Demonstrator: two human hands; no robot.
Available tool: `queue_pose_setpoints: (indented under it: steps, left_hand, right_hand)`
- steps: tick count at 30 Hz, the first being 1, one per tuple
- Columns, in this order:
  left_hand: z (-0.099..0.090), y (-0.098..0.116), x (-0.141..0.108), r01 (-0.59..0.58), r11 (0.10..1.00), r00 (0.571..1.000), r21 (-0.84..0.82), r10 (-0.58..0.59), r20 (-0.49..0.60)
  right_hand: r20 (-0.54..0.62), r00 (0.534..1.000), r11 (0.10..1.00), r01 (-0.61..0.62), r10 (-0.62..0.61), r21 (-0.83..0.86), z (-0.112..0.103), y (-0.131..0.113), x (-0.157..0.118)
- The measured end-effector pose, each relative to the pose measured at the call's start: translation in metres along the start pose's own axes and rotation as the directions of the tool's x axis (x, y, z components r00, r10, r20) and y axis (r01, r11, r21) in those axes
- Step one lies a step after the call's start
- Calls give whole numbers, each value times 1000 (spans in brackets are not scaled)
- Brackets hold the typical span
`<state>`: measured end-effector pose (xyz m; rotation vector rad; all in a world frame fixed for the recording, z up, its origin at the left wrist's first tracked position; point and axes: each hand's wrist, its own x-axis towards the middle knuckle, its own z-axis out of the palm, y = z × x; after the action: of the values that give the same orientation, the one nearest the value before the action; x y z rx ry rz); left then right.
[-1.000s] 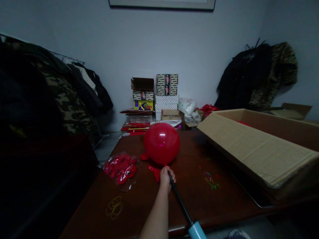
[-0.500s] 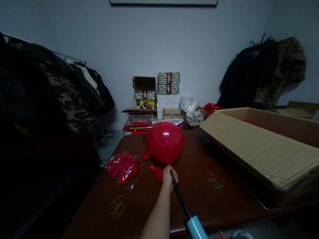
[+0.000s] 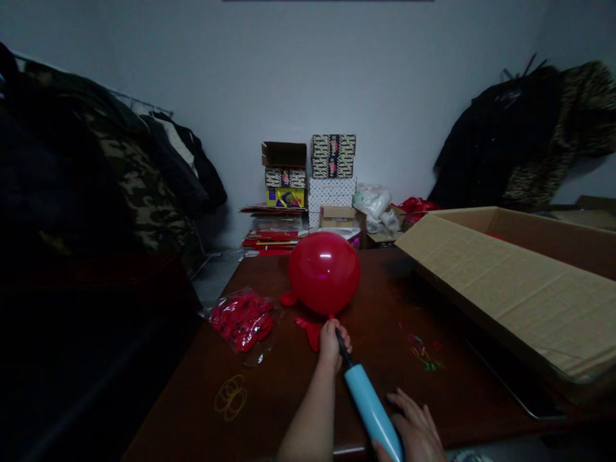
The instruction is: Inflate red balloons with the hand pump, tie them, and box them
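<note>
An inflated red balloon point(image 3: 324, 273) stands over the brown table, its neck on the tip of a hand pump. My left hand point(image 3: 333, 343) is closed around the balloon's neck and the pump's black front end. The pump's light blue barrel point(image 3: 371, 408) slants down to the lower right. At its lower end is my right hand point(image 3: 414, 428), with the thumb under the barrel and the fingers spread over its right side. Uninflated red balloons point(image 3: 310, 332) lie just left of my left hand.
A clear bag of red balloons point(image 3: 243, 319) and yellow rings point(image 3: 231, 398) lie at the left of the table point(image 3: 274, 398). Small colourful bits point(image 3: 425, 356) lie to the right, near a large open cardboard box point(image 3: 510, 282). Stacked boxes point(image 3: 333, 192) stand behind.
The blue barrel has slid up toward my left hand, covering most of the black rod. My right hand has come up into view beside it. The view has shifted slightly.
</note>
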<state>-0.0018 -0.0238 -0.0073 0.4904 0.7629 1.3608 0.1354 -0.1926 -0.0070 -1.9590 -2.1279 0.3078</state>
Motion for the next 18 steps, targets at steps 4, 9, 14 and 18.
queue_pose_setpoints:
  steps: [4, 9, 14, 18]
  left_hand:
    - [0, -1, 1, -18, 1000, 1000, 13, 18, -1]
    - [-1, -3, 2, -25, 999, 1000, 23, 25, 5]
    - [-1, -3, 0, -34, 999, 999, 17, 34, -3]
    - [0, -2, -1, -40, 999, 999, 19, 40, -8]
  right_hand:
    - [65, 998, 999, -6, 4, 44, -4, -2, 9]
    - [80, 996, 999, -41, 39, 22, -1, 1, 6]
    - [68, 997, 999, -34, 34, 10, 0, 2, 0]
    - [-79, 997, 997, -17, 11, -74, 8, 3, -9]
